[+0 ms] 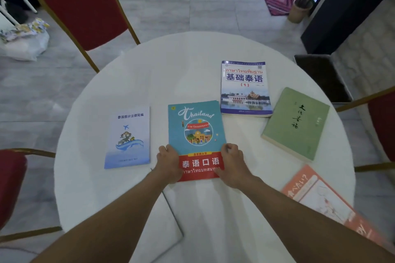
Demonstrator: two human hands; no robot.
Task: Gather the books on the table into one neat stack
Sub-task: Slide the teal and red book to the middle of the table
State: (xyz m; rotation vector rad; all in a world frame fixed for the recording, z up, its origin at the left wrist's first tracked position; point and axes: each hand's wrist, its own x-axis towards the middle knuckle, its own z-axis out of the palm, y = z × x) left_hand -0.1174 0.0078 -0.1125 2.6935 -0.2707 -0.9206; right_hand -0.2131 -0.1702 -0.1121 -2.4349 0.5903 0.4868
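While left hand and right hand grip the teal book by its edges, nothing looks stacked yet: booklet, textbook, green book, orange book lie scattered.

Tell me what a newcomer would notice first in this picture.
The teal and red book at the middle of the round white table, its near sides gripped by the left hand and right hand. Around it lie a pale blue booklet on the left, a blue and white book and a green book on the right, and an orange book at the near right edge.
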